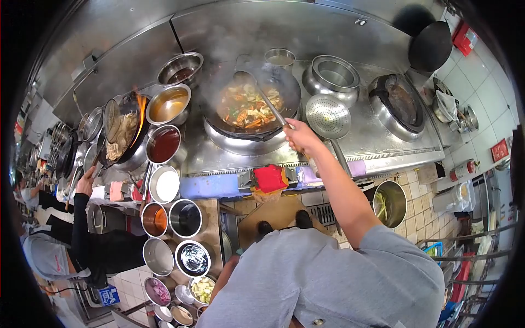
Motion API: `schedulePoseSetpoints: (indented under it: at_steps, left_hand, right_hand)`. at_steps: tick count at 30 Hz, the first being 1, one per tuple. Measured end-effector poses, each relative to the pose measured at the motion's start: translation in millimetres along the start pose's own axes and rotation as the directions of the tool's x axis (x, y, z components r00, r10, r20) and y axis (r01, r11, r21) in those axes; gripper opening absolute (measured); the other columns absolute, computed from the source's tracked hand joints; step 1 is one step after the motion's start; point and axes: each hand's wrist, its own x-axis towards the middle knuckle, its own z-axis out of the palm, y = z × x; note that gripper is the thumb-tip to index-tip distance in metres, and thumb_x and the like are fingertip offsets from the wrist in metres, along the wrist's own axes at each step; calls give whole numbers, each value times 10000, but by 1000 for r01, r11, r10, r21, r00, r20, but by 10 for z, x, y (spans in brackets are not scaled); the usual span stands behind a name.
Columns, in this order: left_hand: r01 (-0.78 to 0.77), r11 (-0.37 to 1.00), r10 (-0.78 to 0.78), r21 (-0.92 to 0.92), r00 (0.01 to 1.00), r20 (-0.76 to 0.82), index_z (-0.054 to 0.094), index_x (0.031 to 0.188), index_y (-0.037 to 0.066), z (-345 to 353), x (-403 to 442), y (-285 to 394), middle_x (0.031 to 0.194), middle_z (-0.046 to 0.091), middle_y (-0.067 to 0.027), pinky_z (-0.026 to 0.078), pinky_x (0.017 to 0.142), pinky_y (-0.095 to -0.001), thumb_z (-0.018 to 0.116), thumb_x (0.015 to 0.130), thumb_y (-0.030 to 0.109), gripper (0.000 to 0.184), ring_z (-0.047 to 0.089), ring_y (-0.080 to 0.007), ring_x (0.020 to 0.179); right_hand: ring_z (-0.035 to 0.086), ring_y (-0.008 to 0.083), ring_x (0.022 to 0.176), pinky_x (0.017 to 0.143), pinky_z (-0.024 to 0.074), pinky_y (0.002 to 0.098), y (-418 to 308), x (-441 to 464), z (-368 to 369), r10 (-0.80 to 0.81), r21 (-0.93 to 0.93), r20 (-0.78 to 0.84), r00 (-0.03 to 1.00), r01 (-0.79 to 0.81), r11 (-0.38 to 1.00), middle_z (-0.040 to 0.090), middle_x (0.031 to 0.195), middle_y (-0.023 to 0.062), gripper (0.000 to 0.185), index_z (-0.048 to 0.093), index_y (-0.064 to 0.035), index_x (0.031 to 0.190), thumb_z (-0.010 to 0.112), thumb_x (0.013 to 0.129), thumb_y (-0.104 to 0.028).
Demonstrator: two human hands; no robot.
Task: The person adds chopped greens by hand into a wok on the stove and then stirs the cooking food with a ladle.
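My right hand (298, 136) is closed around the handle of a long ladle (262, 95), whose bowl rests at the upper left of a steaming wok (290, 117). Inside the wok lies a stew (249, 109) of orange and pale pieces in broth. Just right of the wok is a perforated strainer (328, 116) with its handle pointing toward me. A red cloth (269, 179) lies on the counter's front edge. My left forearm hangs low beside the pots, and my left hand is hidden.
Metal pots of sauces (164, 145) line the left side, down to a bowl of chopped vegetables (202, 288). A co-worker (49, 254) stands at a flaming wok (123, 131) on the left. At right are a lidless pot (334, 74), an empty burner (402, 101) and a deep pot (390, 204).
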Motion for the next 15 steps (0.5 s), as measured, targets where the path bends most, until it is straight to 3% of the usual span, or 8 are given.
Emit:
schedulePoseSetpoints:
  at_steps: [2,4,5,6,10,12,13,15]
  left_hand:
    - [1,1000,-1,-2,1000,4,567,809,18,16,-2,-39,905,545,-195,421,725,-357,428,703,304,335,529,-295,859]
    - [2,1000,-2,-3,1000,5,567,811,18,22,-7,-52,906,545,-195,421,726,-356,429,703,305,336,529,-295,860]
    - [3,1000,-3,-2,1000,6,567,811,18,23,-6,-62,906,545,-195,421,726,-356,429,702,306,337,529,-295,860]
    - [2,1000,-2,0,1000,6,567,812,19,16,0,-66,906,545,-195,421,726,-356,430,702,307,338,529,-295,860]
    - [1,1000,-1,3,1000,10,567,814,20,19,19,-75,907,545,-194,421,727,-356,431,701,310,340,528,-295,861]
    - [1,1000,-1,2,1000,13,567,815,20,20,31,-75,908,545,-194,420,728,-356,432,701,312,341,528,-295,862]
    - [0,1000,0,1,1000,11,567,816,20,16,39,-73,908,545,-194,420,728,-356,432,701,312,342,528,-295,862]
    - [2,1000,-2,-5,1000,11,567,817,21,16,39,-74,909,545,-194,420,728,-356,433,700,314,343,528,-296,863]
  right_hand:
    - [365,68,421,362,315,195,58,-117,-84,23,38,-7,1000,-23,999,401,590,3,494,233,-61,1238,445,793,-92]
    - [374,73,417,362,324,206,184,-143,-120,-120,-151,-128,985,100,983,420,600,12,499,235,-65,1242,449,791,-97]
    - [392,82,419,365,334,219,238,-136,-45,-243,-444,-234,941,118,888,440,611,21,502,237,-72,1245,450,791,-105]
    - [392,82,419,365,334,219,285,-148,10,-243,-442,-239,940,117,889,440,611,21,502,237,-72,1245,450,791,-105]
    - [429,113,426,372,360,242,343,-183,118,-57,-282,-313,948,-35,959,454,613,44,452,289,-58,1203,451,791,-146]
    - [405,87,430,364,351,217,236,-183,49,61,245,-40,997,-50,968,425,593,18,325,355,-67,1111,435,802,-125]
    - [381,67,428,358,339,198,204,-233,-3,51,247,-19,999,-45,968,401,587,0,227,380,-72,1028,427,808,-108]
    - [380,67,428,357,340,199,42,-487,6,47,316,4,999,-46,948,405,591,5,229,381,-72,1029,427,808,-106]
